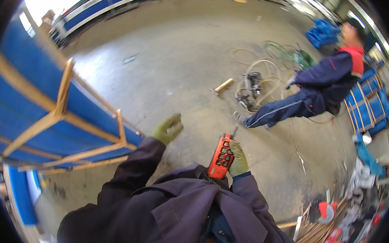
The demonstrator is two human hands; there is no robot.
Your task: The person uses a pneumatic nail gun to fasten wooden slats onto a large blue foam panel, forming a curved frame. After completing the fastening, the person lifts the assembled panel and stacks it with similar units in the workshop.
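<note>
Low in the middle of the frame, the right hand (238, 160), in a green glove, holds a red remote (221, 157) with dark buttons. To its left, the left hand (167, 129) has thumb and fingers a bit apart, near a big blue panel (19, 104) with wood strips. At the right is another person (326, 79). Farther up, a hammer (224, 85) lies on the floor (184, 71). A long blue and white machine (110, 0) is at the top

Your head cam's a wide fisheye looking down and forward: jacket (176, 215) super close at the bottom, left hand (167, 129) and right hand (238, 160) just past it, floor (180, 71) stretching way out ahead, edges bending near the rim.
</note>
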